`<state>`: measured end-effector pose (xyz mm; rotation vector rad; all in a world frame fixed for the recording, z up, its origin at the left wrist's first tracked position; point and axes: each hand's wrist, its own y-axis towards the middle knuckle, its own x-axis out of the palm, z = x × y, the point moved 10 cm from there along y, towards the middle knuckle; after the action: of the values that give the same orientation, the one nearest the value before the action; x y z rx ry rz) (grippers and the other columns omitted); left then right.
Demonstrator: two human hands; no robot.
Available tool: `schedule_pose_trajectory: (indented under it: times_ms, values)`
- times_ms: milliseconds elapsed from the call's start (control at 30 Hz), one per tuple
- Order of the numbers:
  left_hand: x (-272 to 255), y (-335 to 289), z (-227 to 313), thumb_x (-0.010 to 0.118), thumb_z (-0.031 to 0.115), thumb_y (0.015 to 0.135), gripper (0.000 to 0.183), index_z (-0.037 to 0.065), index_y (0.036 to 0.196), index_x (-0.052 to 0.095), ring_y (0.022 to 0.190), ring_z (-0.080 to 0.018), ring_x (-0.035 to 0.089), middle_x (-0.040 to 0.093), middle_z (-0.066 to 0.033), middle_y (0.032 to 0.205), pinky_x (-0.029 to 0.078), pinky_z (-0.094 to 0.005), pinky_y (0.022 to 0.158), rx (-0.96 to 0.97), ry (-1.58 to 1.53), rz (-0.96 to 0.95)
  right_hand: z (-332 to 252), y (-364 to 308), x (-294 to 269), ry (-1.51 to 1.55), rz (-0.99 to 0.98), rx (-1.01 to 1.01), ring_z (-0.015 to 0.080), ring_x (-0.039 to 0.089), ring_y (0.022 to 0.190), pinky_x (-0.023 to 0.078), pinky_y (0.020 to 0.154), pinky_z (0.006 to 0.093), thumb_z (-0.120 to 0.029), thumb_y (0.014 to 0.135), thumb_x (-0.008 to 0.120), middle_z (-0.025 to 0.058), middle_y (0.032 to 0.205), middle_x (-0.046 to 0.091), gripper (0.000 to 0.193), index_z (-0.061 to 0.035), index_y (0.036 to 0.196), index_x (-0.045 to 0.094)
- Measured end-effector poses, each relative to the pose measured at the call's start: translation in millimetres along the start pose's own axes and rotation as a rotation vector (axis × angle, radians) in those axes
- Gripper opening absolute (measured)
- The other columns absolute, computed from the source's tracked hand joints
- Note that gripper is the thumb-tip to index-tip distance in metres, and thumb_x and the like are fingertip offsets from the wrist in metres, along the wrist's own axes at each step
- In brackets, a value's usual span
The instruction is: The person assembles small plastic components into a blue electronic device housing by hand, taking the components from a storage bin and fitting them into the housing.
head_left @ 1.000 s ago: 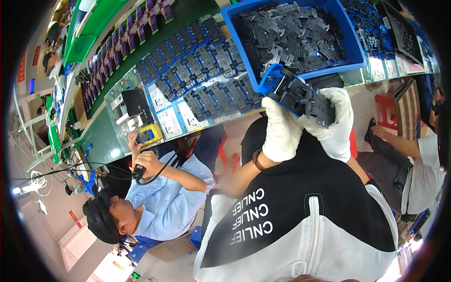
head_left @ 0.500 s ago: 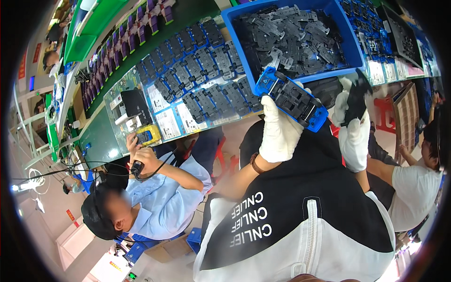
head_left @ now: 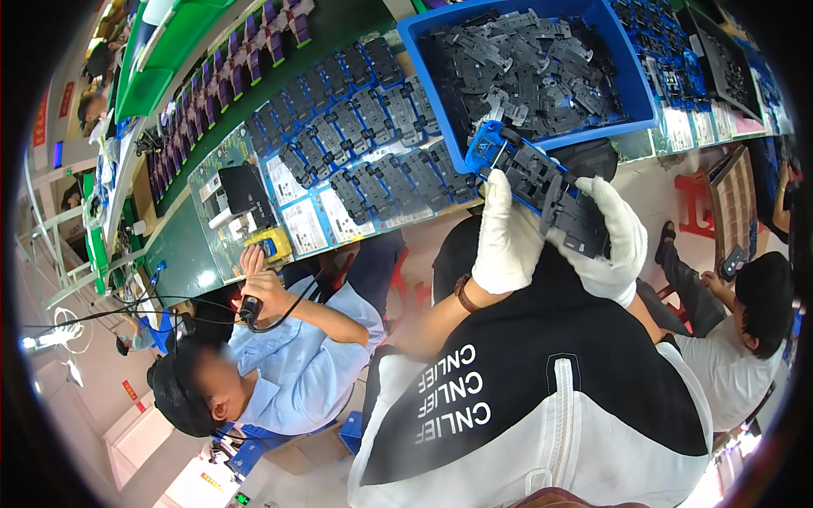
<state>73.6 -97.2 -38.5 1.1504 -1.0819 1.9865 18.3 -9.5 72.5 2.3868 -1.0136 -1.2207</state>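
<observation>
My left hand [head_left: 508, 241], in a white glove, grips a blue toy car body [head_left: 484, 142] whose underside, with black inner parts and wheels, faces up. In my right hand [head_left: 616, 250], also gloved in white, is a black plastic chassis plate [head_left: 581, 227]. The plate is tilted over the near end of the car, and its edge overlaps the underside; whether the two touch there I cannot tell. Just beyond the car stands a blue bin [head_left: 584, 136] holding a heap of loose dark chassis plates [head_left: 533, 72].
Rows of blue-and-black toy cars [head_left: 356, 127] lie on the bench at left. Beyond them are purple-and-green parts [head_left: 229, 68]. A co-worker in a light blue shirt [head_left: 296, 364] works at a yellow fixture [head_left: 273, 245] on the left; another person [head_left: 720, 372] sits at right.
My right hand has come from the bin's front edge down to the car, bringing the black chassis plate over its near end. My left hand still holds the car in nearly the same place.
</observation>
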Motion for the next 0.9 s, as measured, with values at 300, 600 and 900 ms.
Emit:
schedule_pose_trajectory:
  times_ms: [300,600,900]
  values:
    - [2,1,14,0.058,0.055,0.088,0.064,0.009,0.130,0.046,0.114,-0.0246,0.053,0.056,-0.0075,0.125,0.038,-0.0420,0.103,0.098,0.002,0.022,48,-12,35,0.576,-0.009,0.689,0.0185,0.060,0.109,0.045,0.095,0.0295,0.004,0.066,0.081,0.0116,0.120,0.060,0.070,0.0021,0.128,0.050]
    - [9,2,12,0.057,0.059,0.086,0.069,0.009,0.132,0.045,0.115,-0.0250,0.053,0.056,-0.0076,0.123,0.042,-0.0424,0.100,0.046,-0.069,-0.036,50,-18,3,0.838,0.164,0.408,0.0265,0.050,0.121,0.037,0.104,0.0374,-0.042,0.087,0.066,0.0151,0.132,0.051,0.067,0.0004,0.134,0.044]
    - [20,1,15,0.050,0.062,0.088,0.076,0.009,0.141,0.036,0.124,-0.0216,0.045,0.048,-0.0083,0.135,0.036,-0.0380,0.107,0.098,-0.025,-0.123,-5,23,0,-0.254,0.084,0.030,0.0266,0.063,0.090,0.051,0.077,0.0348,-0.044,0.078,0.070,0.0097,0.104,0.064,0.051,-0.0082,0.114,0.066]
